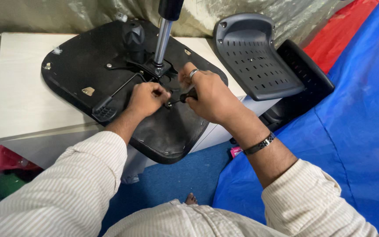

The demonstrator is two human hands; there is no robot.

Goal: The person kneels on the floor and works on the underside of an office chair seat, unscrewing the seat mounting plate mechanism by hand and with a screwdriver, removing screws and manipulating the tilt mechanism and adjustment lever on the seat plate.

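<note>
Head view: left hand (145, 98) pinching a fastener at the bracket, right hand (209, 98) gripping a black-handled screwdriver (185, 96), both working on the upturned seat base (80, 70) lying on the white table (23, 96); screw-driving step, next needing steady tip alignment

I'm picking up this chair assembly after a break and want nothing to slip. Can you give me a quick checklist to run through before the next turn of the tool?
1. Seat base lying flat, underside up, on the white table: ok, though one corner overhangs the edge.
2. Right hand gripping the black tool handle: ok.
3. Left hand steadying at the tool tip: ok.
4. Tip seated in the fastener: cannot tell, fingers hide it.
5. Gas cylinder upright in the mechanism: ok.
6. Backrest clear of both hands: ok.
</note>
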